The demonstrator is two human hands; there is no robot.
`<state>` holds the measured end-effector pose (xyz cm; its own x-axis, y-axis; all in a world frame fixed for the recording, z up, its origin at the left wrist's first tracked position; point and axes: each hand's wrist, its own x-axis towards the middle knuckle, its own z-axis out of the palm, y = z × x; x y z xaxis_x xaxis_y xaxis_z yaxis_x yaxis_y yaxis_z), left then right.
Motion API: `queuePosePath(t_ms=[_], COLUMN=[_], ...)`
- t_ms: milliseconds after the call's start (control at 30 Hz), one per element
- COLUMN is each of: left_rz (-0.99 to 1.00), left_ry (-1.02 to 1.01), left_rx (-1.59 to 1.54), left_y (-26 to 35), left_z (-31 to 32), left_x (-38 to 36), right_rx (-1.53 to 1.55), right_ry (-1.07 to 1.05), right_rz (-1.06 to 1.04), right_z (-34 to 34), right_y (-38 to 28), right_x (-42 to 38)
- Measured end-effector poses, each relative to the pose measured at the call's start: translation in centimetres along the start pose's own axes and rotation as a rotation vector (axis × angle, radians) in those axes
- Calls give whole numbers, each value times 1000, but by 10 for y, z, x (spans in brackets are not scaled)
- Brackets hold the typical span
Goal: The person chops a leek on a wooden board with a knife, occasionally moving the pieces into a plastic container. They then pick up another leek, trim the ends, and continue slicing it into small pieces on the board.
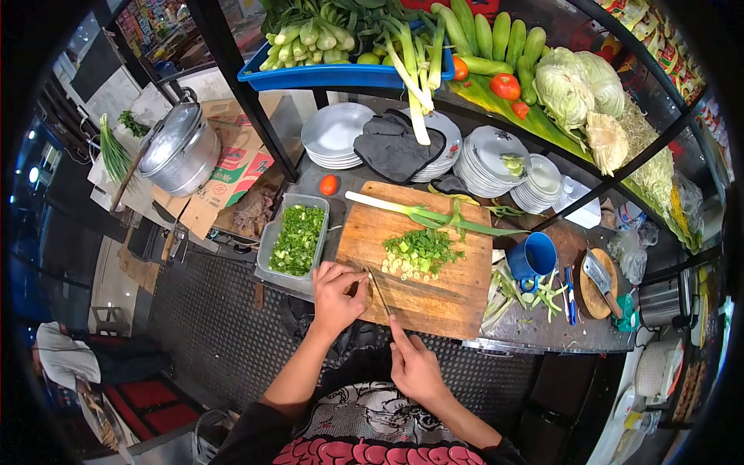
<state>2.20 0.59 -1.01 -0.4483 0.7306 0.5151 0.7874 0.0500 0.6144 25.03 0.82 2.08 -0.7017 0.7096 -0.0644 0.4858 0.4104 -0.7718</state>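
My right hand (pixel 418 373) is closed round the handle of a kitchen knife (pixel 379 293), whose blade points away from me over the wooden cutting board (pixel 356 236). Fingertips pinched, my left hand (pixel 339 298) is at the board's left edge beside the knife tip; what it pinches is too small to make out. Chopped greens (pixel 422 249) lie in a pile mid-board, with pale round slices at their near side. Behind them a whole leek (pixel 380 202) stretches across the board. Left of the board stands a clear plastic container (pixel 266 260) filled with chopped greens (pixel 298 236).
A tomato (pixel 328 184) sits behind the container. Stacked plates (pixel 339 128) line the back, below a blue tray (pixel 333 78) of vegetables. To the right are a blue mug (pixel 531 258), leek trimmings (pixel 502 291) and a cleaver (pixel 598 277) on a round board. A lidded pot (pixel 190 159) stands left.
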Motion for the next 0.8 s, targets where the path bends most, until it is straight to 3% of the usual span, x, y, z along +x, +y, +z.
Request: queuePosePath(t_ms=[433,533,733,800], left_rz=[-5,-6,-1,0], left_ry=[-27,-26,-26,-26], left_rx=[19,14,16,3], left_y=[1,1,2,1], left_z=[-1,-1,-3,-1], left_x=[2,2,4,3], right_rx=[-111,-173,55,51], right_ry=[37,8,16,89], right_rz=[-44,-30,65,-16], right_z=[7,4,-23,-12], right_y=[-5,2,-3,-1], right_x=[22,-4,-32,-19])
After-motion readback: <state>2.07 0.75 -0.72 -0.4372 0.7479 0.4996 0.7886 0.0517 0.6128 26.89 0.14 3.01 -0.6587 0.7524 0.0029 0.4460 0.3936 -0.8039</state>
